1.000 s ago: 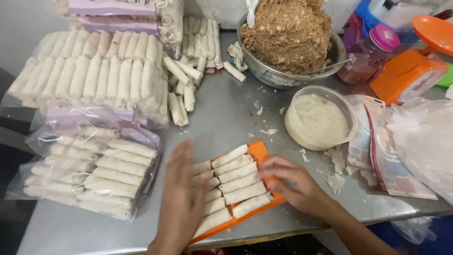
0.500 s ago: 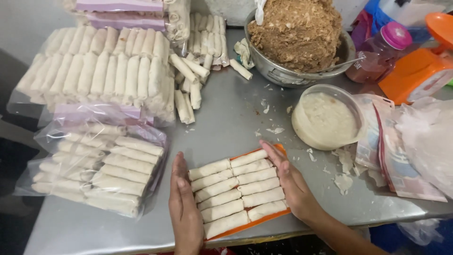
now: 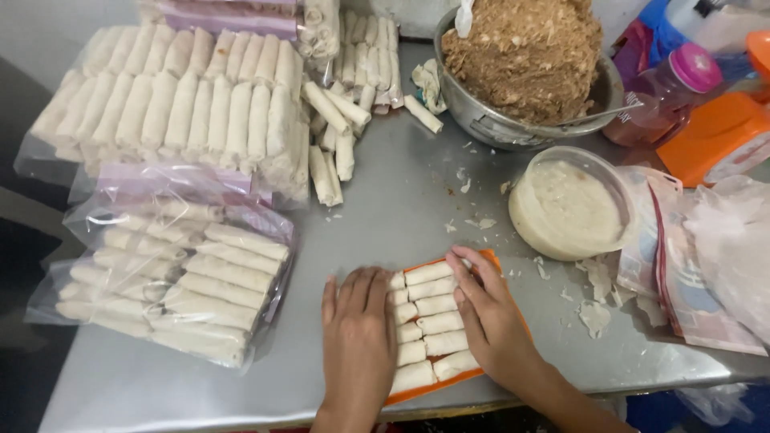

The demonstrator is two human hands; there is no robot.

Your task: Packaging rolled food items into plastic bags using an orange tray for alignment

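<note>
Hands [image 3: 358, 341] [image 3: 491, 317] flat, fingers outstretched, gripping nothing, covering spring rolls [image 3: 431, 305] on half-hidden orange board [image 3: 489, 259].

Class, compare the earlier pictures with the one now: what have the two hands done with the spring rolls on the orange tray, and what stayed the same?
Both hands moved inward: the left hand now lies flat over the left column of spring rolls, the right hand over the right column. Nothing was lifted. The orange tray, bagged rolls, filling bowl and paste tub stayed put.
</note>
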